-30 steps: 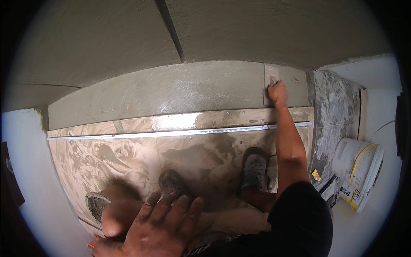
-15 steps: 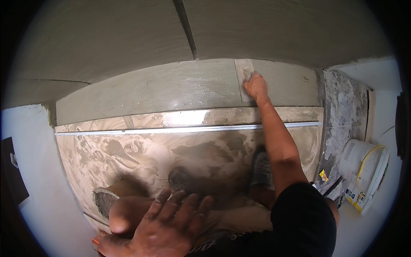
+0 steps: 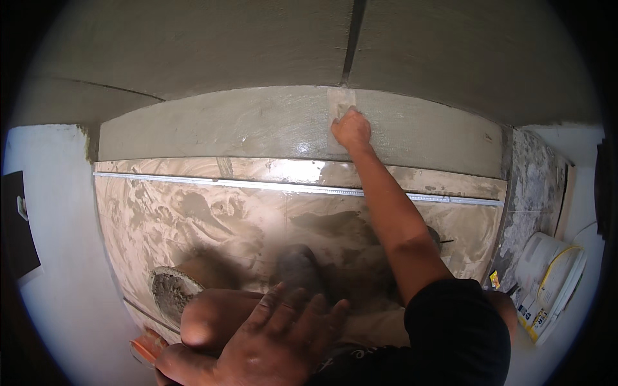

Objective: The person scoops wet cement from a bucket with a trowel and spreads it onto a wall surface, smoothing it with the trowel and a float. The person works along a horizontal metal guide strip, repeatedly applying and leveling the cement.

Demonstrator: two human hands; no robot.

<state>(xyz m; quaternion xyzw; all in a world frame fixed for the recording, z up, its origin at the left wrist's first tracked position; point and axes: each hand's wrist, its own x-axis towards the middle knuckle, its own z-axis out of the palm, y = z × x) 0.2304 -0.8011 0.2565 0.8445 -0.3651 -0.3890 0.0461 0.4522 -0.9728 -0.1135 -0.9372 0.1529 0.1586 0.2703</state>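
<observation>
My right hand (image 3: 353, 128) grips a flat rectangular trowel (image 3: 341, 98) and holds it against a wet grey mortar strip (image 3: 225, 125) at the foot of the wall. The blade's far end lies just below a dark vertical groove (image 3: 353, 42) in the grey wall; its near part is hidden behind my fingers. My left hand (image 3: 277, 341) is spread open, palm down, over my bent leg and holds nothing.
A long metal straightedge (image 3: 270, 185) lies across the smeared beige tiles (image 3: 251, 212). A mortar-crusted container (image 3: 174, 293) stands by my left knee, with an orange tub (image 3: 149, 346) nearby. At right, a white bucket (image 3: 547, 257) lies tipped over.
My right hand has moved the trowel left along the mortar strip, from right of the wall groove to just below it. The view has shifted a little; my left hand stays spread over my leg.
</observation>
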